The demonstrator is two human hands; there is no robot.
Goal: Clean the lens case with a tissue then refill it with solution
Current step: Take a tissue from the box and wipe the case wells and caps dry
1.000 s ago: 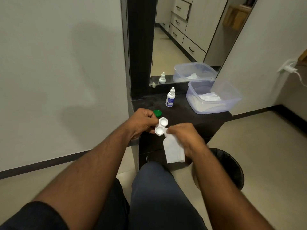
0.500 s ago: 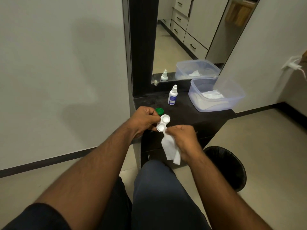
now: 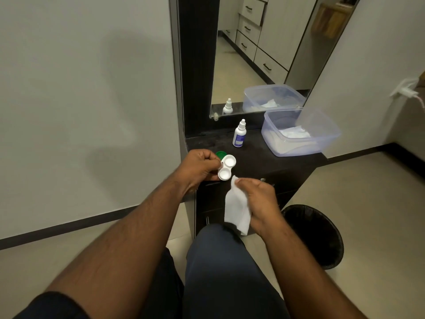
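My left hand (image 3: pixel 197 168) pinches the left side of a white two-well lens case (image 3: pixel 226 167), held above the front of the dark cabinet top (image 3: pixel 264 157) with both wells open and facing up. My right hand (image 3: pixel 257 199) grips a white tissue (image 3: pixel 236 207) just below the case; the tissue's tip is close to the nearer well without touching it. A green cap (image 3: pixel 220 154) lies on the cabinet top behind the case. The white solution bottle (image 3: pixel 239 137) with a blue label stands upright further back, near the mirror.
A clear plastic tub (image 3: pixel 322 137) holding white tissues sits at the right rear of the cabinet top. A black bin (image 3: pixel 319 236) stands on the floor to the right. A mirror (image 3: pixel 253 54) rises behind the cabinet. My knee in dark trousers (image 3: pixel 220 268) is below my hands.
The tissue tip has come out of the nearer well and my right hand has drawn back down and right. My left hand still holds the case.
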